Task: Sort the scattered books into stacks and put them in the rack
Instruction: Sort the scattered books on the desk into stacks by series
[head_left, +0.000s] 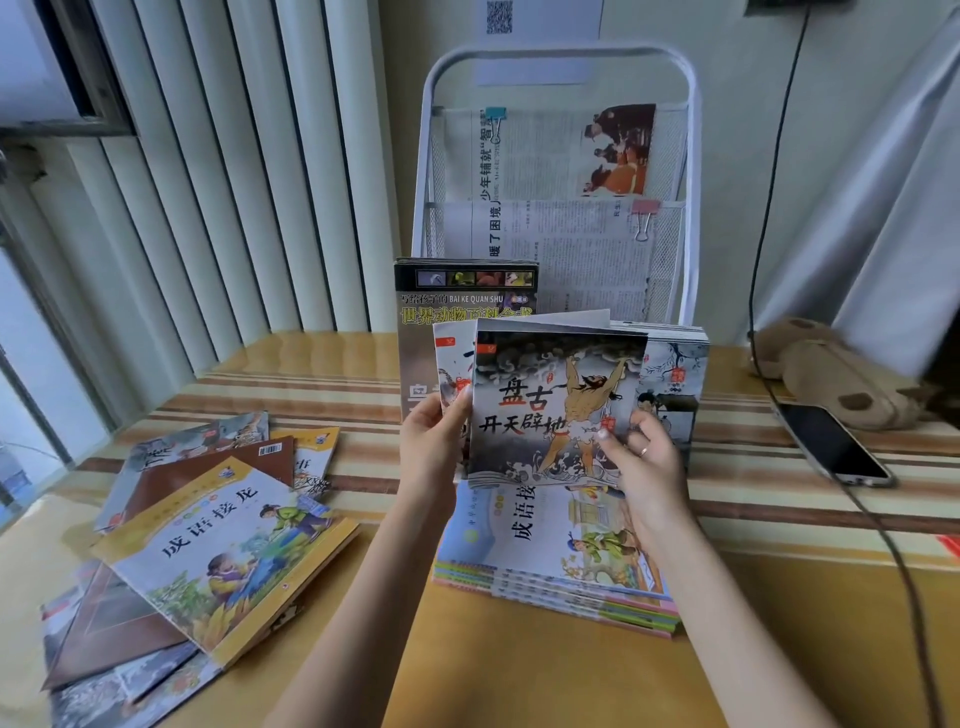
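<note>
I hold a small bundle of thin picture books (540, 384) upright over the table, dark ink-painted cover facing me. My left hand (434, 441) grips its left edge and my right hand (644, 457) its lower right corner. Below lies a neat flat stack of pastel books (561, 571). Behind stand a tall dark animal book (457, 306) and more ink-style books (675, 374), at the foot of the white wire rack (691, 156). Scattered books (208, 540) lie at the left.
The rack holds clipped newspapers (561, 208). A phone (831, 441) with a black cable (883, 530) lies on the striped table (779, 499) at the right, near a brown plush toy (831, 374). Vertical blinds (208, 182) and a window are at the left.
</note>
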